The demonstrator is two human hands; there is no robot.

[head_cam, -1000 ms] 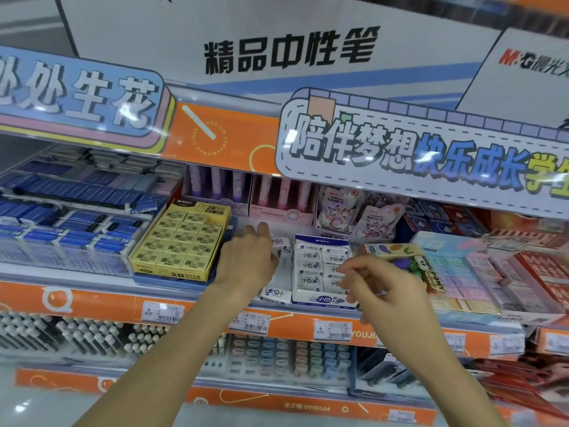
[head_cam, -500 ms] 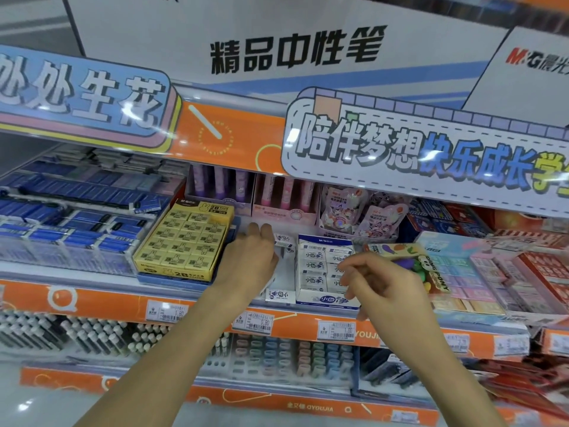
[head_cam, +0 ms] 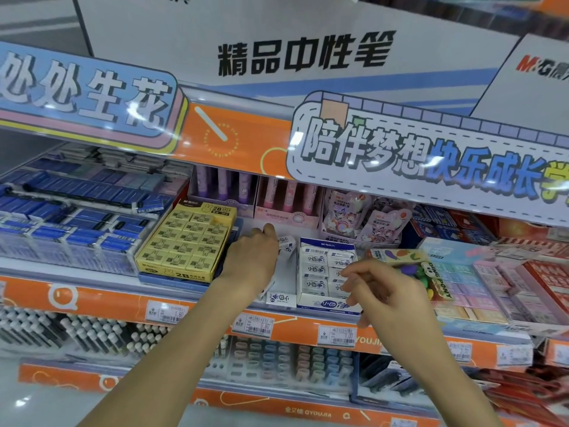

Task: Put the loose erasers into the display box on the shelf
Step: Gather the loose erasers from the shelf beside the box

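A white and blue display box (head_cam: 326,303) stands on the shelf, filled with several white erasers. Loose white erasers lie to its left: one (head_cam: 286,243) at the back by my left fingertips and one (head_cam: 278,298) at the shelf's front edge. My left hand (head_cam: 251,260) reaches into the gap between the yellow box and the display box, fingers curled over the back eraser; its palm is hidden. My right hand (head_cam: 381,291) hovers over the display box's front right corner, fingers loosely bent, nothing visible in it.
A yellow box of 2B erasers (head_cam: 184,245) sits left of the gap, blue eraser packs (head_cam: 77,229) further left. Pastel erasers (head_cam: 462,278) and a Ding Pony pack (head_cam: 431,272) fill the right. An overhanging sign (head_cam: 431,155) hangs above. Price tags (head_cam: 255,325) line the shelf edge.
My left hand has stayed in the gap, its fingers settling on the back loose eraser. My right hand has held near the display box. The view has shifted slightly.
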